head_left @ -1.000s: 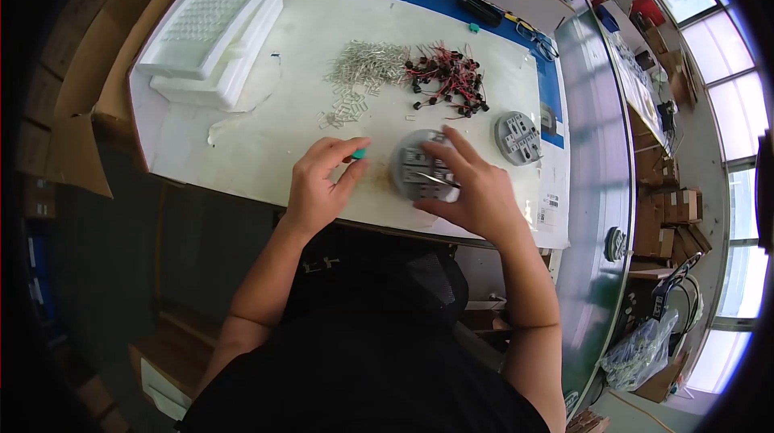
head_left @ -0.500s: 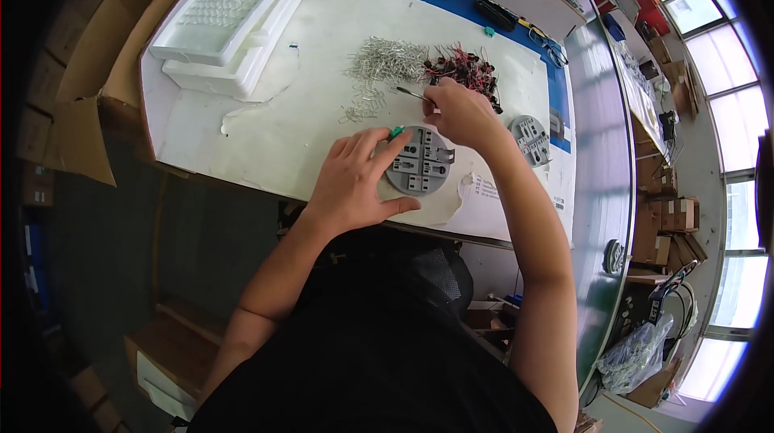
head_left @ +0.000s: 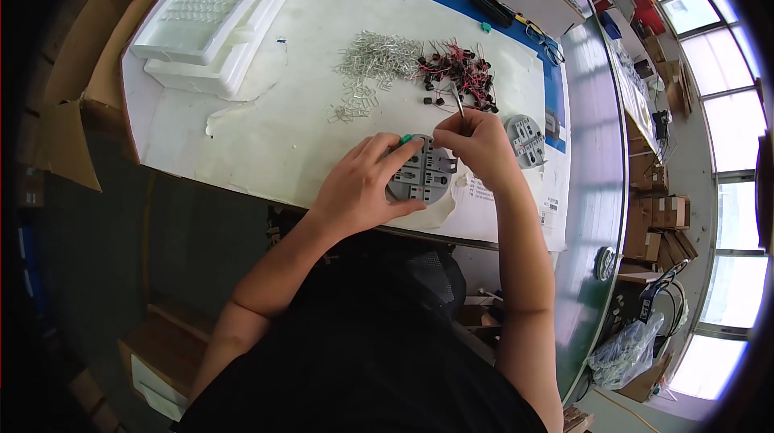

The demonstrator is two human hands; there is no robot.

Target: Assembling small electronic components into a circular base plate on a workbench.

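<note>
My left hand point(head_left: 360, 183) steadies a round grey plastic base point(head_left: 427, 179) near the table's front edge, its thumb on the near rim and fingers on the far rim. Slots and small dark fittings cover the base's face. A small green piece point(head_left: 405, 139) shows at the left fingertips. Just over the base's far right edge is my right hand point(head_left: 477, 143), closed around a slim metal tool like tweezers point(head_left: 459, 101), its free end pointing away from me. Whether a small part is also pinched in the right fingertips is too small to tell.
Beyond the base lie a heap of bent metal pins point(head_left: 375, 58) and a pile of small black parts with red wires point(head_left: 459, 70). Another grey base point(head_left: 526, 141) sits to the right. White foam trays point(head_left: 218, 22) stand at the far left beside a cardboard box point(head_left: 105, 70).
My right hand has come back from the wired parts to the base, and its tool has swung from pointing left to pointing away. My left hand stays on the base.
</note>
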